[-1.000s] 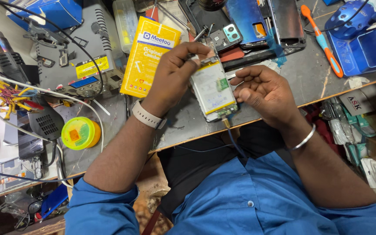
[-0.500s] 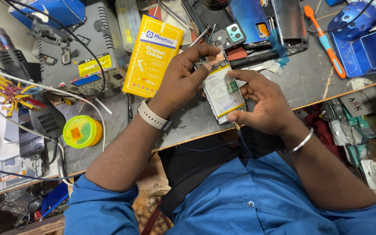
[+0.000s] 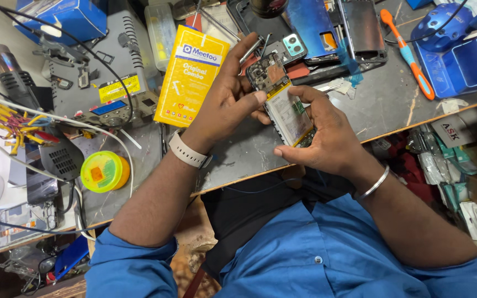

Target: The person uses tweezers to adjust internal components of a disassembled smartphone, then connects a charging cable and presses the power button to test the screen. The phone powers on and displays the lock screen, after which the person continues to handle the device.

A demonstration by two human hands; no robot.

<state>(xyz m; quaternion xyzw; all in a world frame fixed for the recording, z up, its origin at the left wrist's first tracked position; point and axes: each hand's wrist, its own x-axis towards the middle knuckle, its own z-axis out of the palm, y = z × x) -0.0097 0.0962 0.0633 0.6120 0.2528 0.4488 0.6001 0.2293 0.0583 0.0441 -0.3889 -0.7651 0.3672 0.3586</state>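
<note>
Both the left hand (image 3: 224, 102) and right hand (image 3: 327, 138) grip an opened phone (image 3: 282, 99) above the table's (image 3: 249, 157) front edge, seemingly pressing its battery.

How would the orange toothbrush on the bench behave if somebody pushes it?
The orange toothbrush looks thin and light, so it would probably slide easily on the smooth bench. Lying flat, it seems unlikely to tip; its slim handle might turn or roll slightly.

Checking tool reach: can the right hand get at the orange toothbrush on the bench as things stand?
Probably yes, but not freely. The orange toothbrush lies uncovered on the bench beyond the right hand, with bare benchtop between them. That hand, though, is wrapped around the opened phone together with the left hand, so it would have to let go.
</note>
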